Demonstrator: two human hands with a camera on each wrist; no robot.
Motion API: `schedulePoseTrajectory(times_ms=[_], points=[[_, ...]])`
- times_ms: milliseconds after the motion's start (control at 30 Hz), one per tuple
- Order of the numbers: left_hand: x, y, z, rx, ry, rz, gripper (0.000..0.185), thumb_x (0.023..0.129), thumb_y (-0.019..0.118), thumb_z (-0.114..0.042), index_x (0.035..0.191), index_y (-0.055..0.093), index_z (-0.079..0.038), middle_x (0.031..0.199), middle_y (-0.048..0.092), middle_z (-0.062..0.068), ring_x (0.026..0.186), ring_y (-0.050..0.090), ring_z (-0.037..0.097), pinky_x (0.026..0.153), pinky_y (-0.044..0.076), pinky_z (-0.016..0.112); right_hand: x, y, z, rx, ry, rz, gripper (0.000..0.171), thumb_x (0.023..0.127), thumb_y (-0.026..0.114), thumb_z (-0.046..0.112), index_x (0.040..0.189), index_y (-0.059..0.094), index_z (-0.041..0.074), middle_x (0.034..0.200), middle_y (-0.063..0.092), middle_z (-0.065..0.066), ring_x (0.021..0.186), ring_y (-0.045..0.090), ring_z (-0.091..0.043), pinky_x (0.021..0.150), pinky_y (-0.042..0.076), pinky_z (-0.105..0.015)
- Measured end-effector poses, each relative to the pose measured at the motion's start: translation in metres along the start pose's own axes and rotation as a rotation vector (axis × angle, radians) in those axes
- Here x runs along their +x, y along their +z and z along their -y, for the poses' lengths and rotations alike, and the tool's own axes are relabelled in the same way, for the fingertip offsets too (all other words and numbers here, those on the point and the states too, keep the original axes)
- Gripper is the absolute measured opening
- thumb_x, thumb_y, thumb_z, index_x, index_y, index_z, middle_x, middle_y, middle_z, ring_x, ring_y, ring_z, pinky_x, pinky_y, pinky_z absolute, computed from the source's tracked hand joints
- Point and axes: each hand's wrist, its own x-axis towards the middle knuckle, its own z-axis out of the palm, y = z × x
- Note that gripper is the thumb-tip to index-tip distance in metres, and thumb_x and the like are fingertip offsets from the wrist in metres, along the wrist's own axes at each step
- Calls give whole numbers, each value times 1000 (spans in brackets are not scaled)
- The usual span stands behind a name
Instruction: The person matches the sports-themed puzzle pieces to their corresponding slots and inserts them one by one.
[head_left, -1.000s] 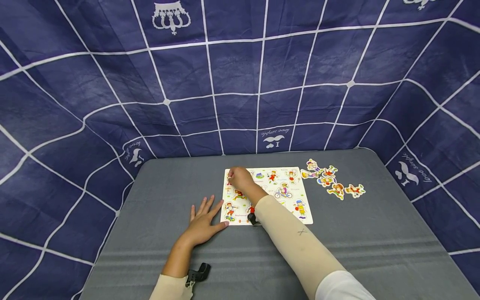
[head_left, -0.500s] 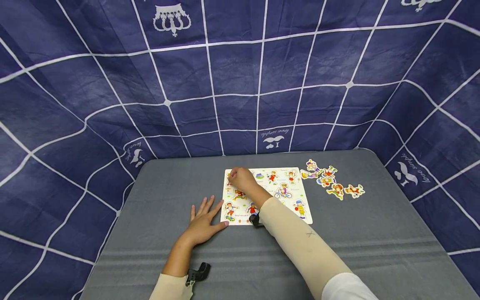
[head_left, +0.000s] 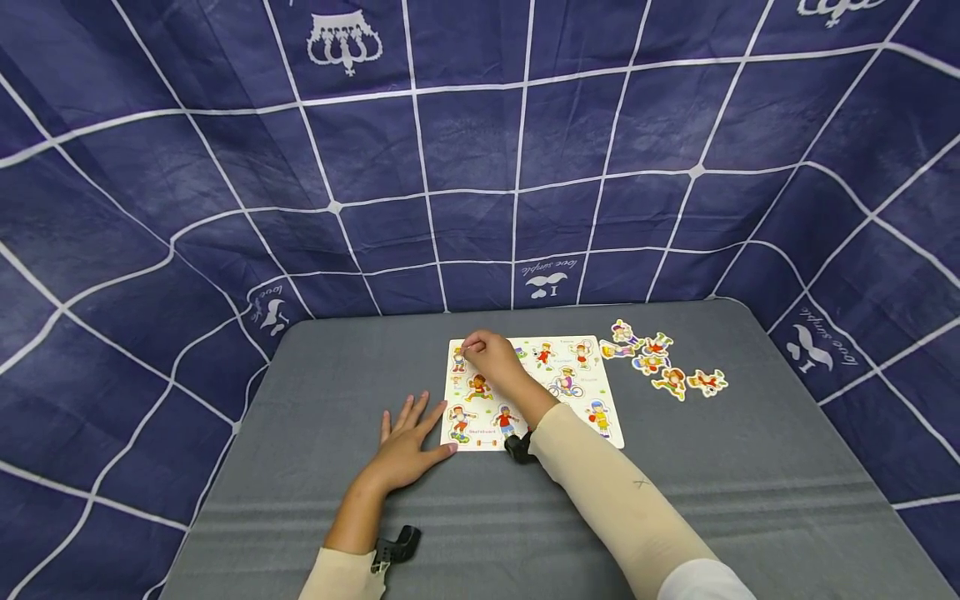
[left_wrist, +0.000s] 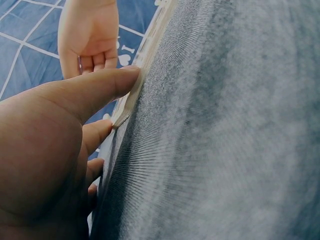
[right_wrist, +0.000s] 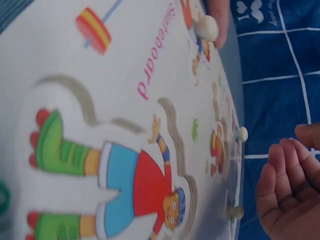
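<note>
A white puzzle board (head_left: 486,417) with printed children lies on the grey table. My left hand (head_left: 405,454) rests flat beside it, fingers spread, thumb and index finger at the board's left edge; the left wrist view shows that thumb (left_wrist: 107,82) touching the edge. Over the board's upper left, my right hand (head_left: 491,357) hovers with loosely bent fingers. Nothing shows between these fingers (right_wrist: 285,170) in the right wrist view. Close to its fingertips a child-shaped puzzle piece (head_left: 458,361) sits at the board's top left corner. A knobbed skateboarder piece (head_left: 459,423) sits at lower left.
Several loose puzzle pieces (head_left: 651,363) lie in a cluster right of the board, with another piece (head_left: 707,382) slightly apart. A blue gridded cloth (head_left: 480,167) hangs round the table's back and sides. My right forearm crosses over the board's lower part.
My right hand has drawn slightly right and back from the board's top left corner, its fingers coming away from the piece there, which now shows more. The left hand has stayed still.
</note>
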Motion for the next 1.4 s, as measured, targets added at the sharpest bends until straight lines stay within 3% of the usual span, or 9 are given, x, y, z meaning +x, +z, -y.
schedulePoseTrajectory(times_ms=[167,633,1100,1400], points=[[0,0,0,0,-9,7,80,91,64,-62,159,36,-29,171,16,9,160,3,35,121,-9,68,-2,-9,-3,22,-7,-23,11,95,69,20,102,74,14,92,72,-2,82,65,-11,76,51,-25],[3,2,0,-1,-7,6,80,91,65,-61,158,36,-29,171,16,9,160,3,35,121,-9,69,-15,-36,-7,118,-25,-49,20,97,67,24,111,73,10,97,70,-2,83,62,-11,74,50,-23],[0,4,0,-9,-12,6,81,91,64,-62,159,35,-29,171,14,9,160,2,35,121,-11,68,-32,-66,-18,115,-39,-97,27,97,65,23,117,71,6,101,70,-3,85,61,-12,74,50,-22],[1,1,-1,1,-7,17,81,92,63,-62,160,32,-30,172,13,8,160,0,34,121,-12,68,-40,-91,-25,166,-30,-143,19,96,67,20,112,72,11,102,70,-8,83,62,-13,68,49,-19]])
